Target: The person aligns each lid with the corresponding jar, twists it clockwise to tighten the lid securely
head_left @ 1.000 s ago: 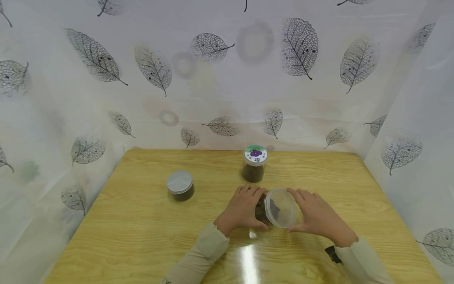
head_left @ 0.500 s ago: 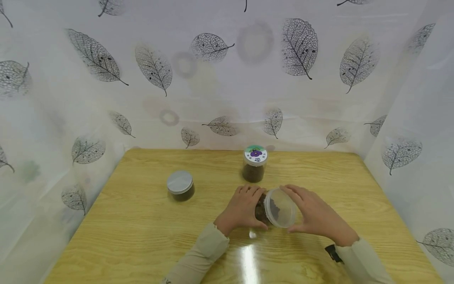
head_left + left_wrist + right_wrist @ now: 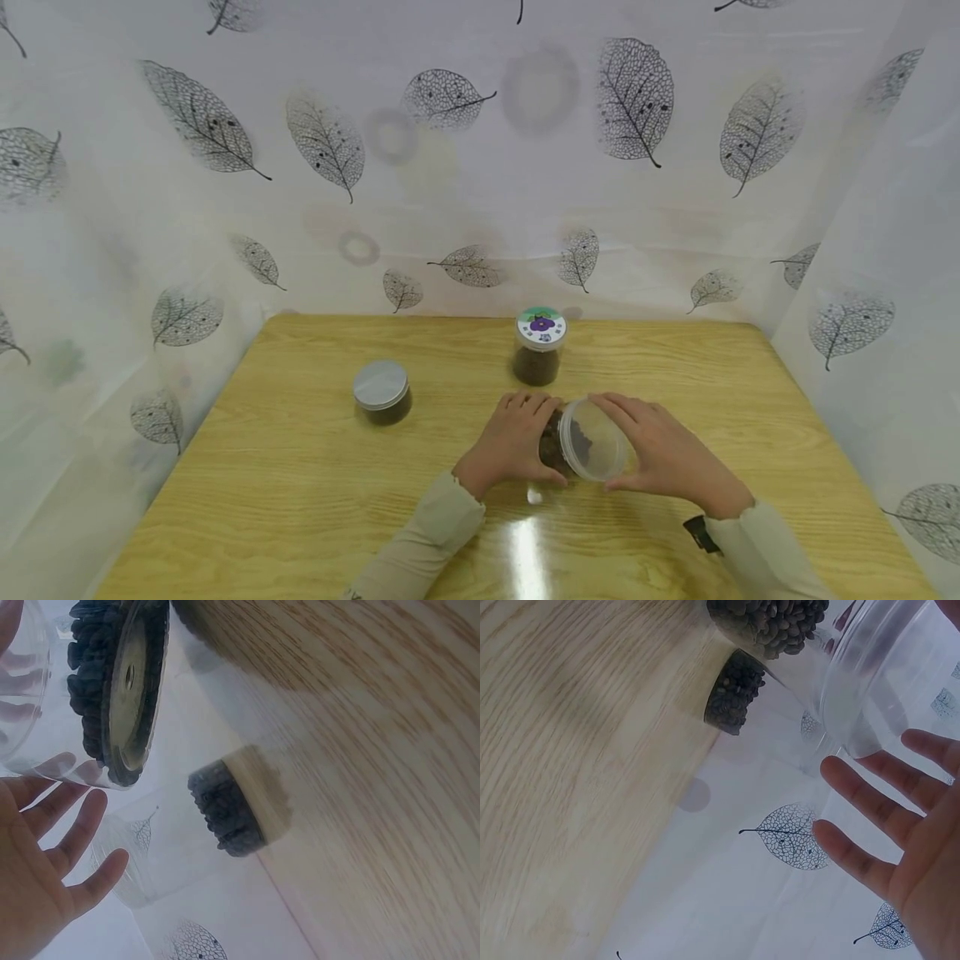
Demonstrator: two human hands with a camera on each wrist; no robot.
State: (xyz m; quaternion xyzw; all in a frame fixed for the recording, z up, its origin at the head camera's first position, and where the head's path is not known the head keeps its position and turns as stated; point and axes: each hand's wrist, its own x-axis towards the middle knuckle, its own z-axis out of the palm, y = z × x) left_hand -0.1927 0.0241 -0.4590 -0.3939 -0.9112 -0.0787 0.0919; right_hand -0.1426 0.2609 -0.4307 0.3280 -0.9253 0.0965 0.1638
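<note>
In the head view my left hand [image 3: 510, 442] grips a clear plastic jar [image 3: 553, 450] holding dark, seed-like pieces. The jar is tilted, its top turned to the right. Its translucent lid [image 3: 602, 442] sits at the mouth, and my right hand [image 3: 667, 454] holds the rim between thumb and fingers. The left wrist view shows the jar [image 3: 94, 682] from its base side, above the spread fingers of the left hand [image 3: 45, 877]. In the right wrist view, fingers of the right hand [image 3: 907, 817] lie beside the clear lid [image 3: 877, 675]; the thumb is mostly out of view.
A second jar [image 3: 536, 362] with dark contents and a purple-flower label stands just behind the hands. Left of it is a low jar [image 3: 382, 393] with a silver lid. All rest on a wood-grain table [image 3: 300, 500], with a leaf-patterned curtain [image 3: 480, 192] behind.
The right hand's fingers have shifted left along the lid's upper rim, mostly in the first half second. The left hand and jar have stayed put.
</note>
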